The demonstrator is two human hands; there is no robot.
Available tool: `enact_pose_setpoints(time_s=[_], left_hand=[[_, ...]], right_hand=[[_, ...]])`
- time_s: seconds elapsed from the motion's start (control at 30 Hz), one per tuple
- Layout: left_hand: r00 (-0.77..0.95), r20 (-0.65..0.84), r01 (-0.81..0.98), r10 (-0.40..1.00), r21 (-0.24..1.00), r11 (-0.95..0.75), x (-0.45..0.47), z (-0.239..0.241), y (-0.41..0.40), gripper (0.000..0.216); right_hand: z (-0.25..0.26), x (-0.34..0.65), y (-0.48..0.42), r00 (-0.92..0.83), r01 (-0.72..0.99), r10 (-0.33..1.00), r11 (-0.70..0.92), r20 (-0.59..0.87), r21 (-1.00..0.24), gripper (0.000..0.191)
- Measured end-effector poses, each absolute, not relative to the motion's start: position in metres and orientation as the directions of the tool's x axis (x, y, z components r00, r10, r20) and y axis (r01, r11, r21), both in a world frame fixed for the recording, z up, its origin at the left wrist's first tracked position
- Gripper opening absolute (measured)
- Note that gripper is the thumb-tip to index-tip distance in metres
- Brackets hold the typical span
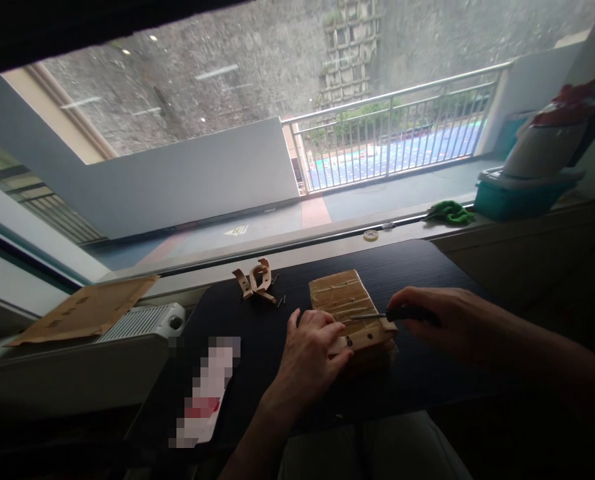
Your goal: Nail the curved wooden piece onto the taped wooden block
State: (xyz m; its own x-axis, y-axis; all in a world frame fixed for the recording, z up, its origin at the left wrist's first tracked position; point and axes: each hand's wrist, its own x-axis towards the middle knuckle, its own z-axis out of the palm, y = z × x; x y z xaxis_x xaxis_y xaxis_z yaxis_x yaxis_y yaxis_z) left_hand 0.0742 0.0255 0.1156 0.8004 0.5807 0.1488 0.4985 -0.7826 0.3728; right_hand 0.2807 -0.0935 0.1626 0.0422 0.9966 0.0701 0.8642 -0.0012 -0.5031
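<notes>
A tan wooden board (338, 293) with grooves lies on a black tabletop (417, 267) in front of a window. My left hand (310, 353) rests with curled fingers on a small wooden piece (360, 339) at the board's near edge. My right hand (440, 320) grips a screwdriver (377, 316) by its black handle, the thin shaft lying leftward across the board toward my left fingers. A small wooden assembly of curved parts (255, 280) stands on the table behind the left hand, with a few loose screws (281, 301) beside it.
A blurred white and red sheet (207, 390) lies at the table's left. Brown cardboard (85, 310) and a grey finned unit (145, 322) sit on the ledge left. On the sill are a tape roll (370, 235), green cloth (450, 213) and a teal box (525, 193).
</notes>
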Motion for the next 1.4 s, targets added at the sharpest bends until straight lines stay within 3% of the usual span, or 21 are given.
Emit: enact_pose_setpoints(time_s=[0.13,0.27,0.87,1.17,1.33,1.4], left_hand=[[0.818,0.128,0.492,0.561,0.348,-0.798,0.079,0.114,0.025,0.017],[0.814,0.113,0.503,0.569,0.351,-0.79,0.082,0.112,0.027,0.012],[0.82,0.117,0.478,0.56,0.397,-0.783,0.084,0.106,0.029,0.017],[0.826,0.1,0.481,0.554,0.387,-0.787,0.087,0.105,0.03,0.016],[0.824,0.099,0.485,0.557,0.384,-0.786,0.086,0.103,0.03,0.014],[0.826,0.109,0.48,0.553,0.377,-0.792,0.085,0.102,0.029,0.014]], right_hand=[[0.185,0.268,-0.08,-0.182,0.941,0.978,0.204,0.101,-0.271,0.019],[0.193,0.254,-0.065,-0.294,0.942,0.956,0.293,0.016,-0.163,0.013],[0.21,0.237,-0.046,-0.355,0.927,0.917,0.321,-0.181,-0.192,0.012],[0.222,0.234,-0.021,-0.475,0.88,0.815,0.433,-0.331,-0.194,0.019],[0.219,0.239,-0.013,-0.465,0.882,0.826,0.399,-0.319,-0.251,0.017],[0.218,0.238,-0.014,-0.394,0.916,0.869,0.347,-0.298,-0.2,0.019]])
